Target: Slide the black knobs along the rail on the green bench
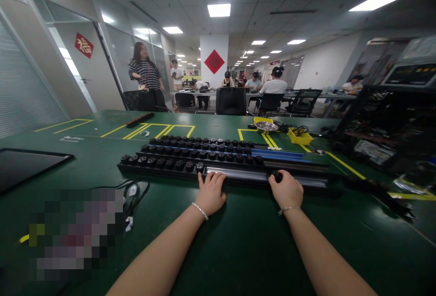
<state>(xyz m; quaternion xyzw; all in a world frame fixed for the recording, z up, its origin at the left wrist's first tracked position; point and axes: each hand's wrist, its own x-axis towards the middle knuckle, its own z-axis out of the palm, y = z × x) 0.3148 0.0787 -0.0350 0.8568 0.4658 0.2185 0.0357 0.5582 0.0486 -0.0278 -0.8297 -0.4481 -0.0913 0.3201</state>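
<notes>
Bright ceiling panels [219, 10] light an office beyond both grips, where a person in a striped top [146, 76] stands to the far left and a seated person in white [274, 86] is farther right. Under the grips spreads a green worktop [238, 246] marked with yellow tape [182, 126]. The left grip [211, 191] is loose, fingers spread and resting at the near edge of a long black tray [238, 175], just beside the last round black piece of its row [169, 164]. To its right, the right grip [287, 189] is closed around a small black piece [277, 176] over the same tray's shiny, unfilled stretch. Just beyond the grips lie more rows of black pieces, one beside a blue rail [277, 154]. Farther past the right grip sit a metal dish [266, 126] and a yellow bin [299, 136]; left of the left grip lie dark cables [138, 197] and, well apart, a flat black panel [30, 166].
</notes>
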